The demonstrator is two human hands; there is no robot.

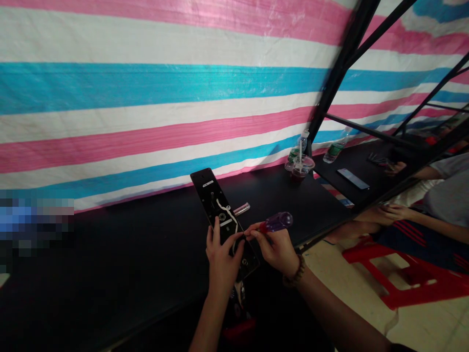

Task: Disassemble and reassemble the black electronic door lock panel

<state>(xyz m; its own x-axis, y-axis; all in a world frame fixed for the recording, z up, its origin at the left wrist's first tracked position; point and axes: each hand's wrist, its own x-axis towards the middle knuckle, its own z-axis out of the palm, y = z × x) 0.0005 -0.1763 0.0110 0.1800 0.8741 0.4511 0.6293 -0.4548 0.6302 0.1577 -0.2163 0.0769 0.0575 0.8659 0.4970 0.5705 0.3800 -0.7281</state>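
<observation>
A long black panel (203, 182) lies at a slant on the black table, with small fittings, white labels and a white cable (230, 211) running along it. My left hand (224, 256) rests on its lower half with fingers spread, the thumb and one finger close to the panel's right edge. In my right hand (277, 248) is a screwdriver (277, 222) with a translucent purple handle. The screwdriver is held nearly level, its front end pointing left toward my left fingertips. The fingers hide its tip and whatever it touches.
Beside the panel lies a small clear packet (242, 209). A plastic cup (302, 167) with a straw and a bottle (293, 155) stand at the back right. Beyond a black metal frame (335, 63), a second table holds a phone (353, 179); another person sits near a red stool (406, 278).
</observation>
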